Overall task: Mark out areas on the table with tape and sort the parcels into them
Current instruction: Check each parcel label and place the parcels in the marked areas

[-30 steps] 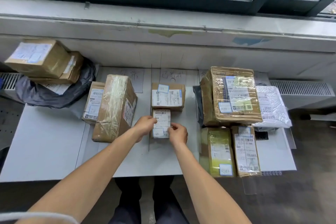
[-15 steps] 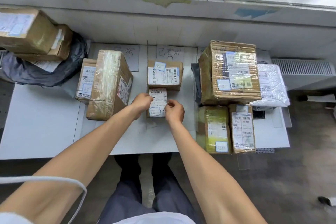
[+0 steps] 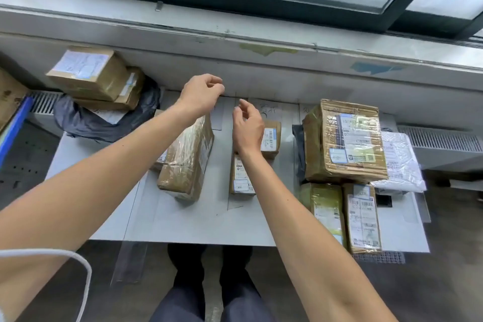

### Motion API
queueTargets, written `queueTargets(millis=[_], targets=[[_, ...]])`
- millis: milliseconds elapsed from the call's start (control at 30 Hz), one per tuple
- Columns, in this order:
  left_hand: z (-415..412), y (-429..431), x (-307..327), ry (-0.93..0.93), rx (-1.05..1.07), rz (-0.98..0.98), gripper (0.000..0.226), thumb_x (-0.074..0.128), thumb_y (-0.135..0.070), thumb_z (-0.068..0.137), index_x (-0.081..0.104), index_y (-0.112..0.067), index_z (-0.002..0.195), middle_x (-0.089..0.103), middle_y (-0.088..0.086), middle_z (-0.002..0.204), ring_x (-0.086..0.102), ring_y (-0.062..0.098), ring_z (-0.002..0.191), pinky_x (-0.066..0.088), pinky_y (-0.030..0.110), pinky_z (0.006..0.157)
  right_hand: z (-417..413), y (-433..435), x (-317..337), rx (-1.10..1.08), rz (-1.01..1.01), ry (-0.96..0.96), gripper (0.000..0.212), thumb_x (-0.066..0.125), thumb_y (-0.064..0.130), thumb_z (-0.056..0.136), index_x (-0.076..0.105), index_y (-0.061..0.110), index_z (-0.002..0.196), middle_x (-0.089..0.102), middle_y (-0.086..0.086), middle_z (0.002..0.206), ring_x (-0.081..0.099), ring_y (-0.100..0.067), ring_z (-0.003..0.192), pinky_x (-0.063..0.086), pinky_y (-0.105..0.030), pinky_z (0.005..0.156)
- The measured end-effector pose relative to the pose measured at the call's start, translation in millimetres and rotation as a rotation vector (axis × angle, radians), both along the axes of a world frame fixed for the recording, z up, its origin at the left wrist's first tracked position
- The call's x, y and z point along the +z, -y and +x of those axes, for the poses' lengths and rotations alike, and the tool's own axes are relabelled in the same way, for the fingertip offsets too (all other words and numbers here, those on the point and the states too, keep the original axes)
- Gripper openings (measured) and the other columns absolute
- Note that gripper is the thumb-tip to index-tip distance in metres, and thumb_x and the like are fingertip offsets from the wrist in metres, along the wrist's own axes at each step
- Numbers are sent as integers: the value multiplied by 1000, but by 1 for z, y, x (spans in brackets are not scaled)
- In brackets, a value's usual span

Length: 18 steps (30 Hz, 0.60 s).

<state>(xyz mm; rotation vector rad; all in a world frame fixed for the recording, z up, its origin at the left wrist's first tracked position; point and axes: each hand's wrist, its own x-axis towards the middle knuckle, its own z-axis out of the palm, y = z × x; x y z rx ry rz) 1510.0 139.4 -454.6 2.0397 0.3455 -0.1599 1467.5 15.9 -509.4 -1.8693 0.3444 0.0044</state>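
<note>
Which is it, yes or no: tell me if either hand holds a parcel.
No, left hand and right hand are raised above the table, holding nothing visible.

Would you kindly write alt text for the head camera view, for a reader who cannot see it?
A person's left hand and right hand hover over the far side of a white table, neither visibly holding anything. Cardboard parcels lie grouped between thin lines: a large taped box, two small boxes, and a stack at right.
</note>
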Motion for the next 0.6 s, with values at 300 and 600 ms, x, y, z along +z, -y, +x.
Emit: queueTargets(millis=[300,600], targets=[[-5,-170,27,29,158,282,37,53,-25,92,62,-14,126,64,6,125,56,21,117,42,30,100,32,-131,33,236,-89,195,36,55,22,96,62,12,130,64,-4,126,61,-12,109,46,-25,97],[-2,-291,13,-40,265,385,45,54,-24,90,57,-14,133,55,9,138,49,27,128,38,33,105,48,-271,43,490,-234,197,40,55,22,96,58,12,134,59,-7,131,56,-21,119,39,-28,100]])
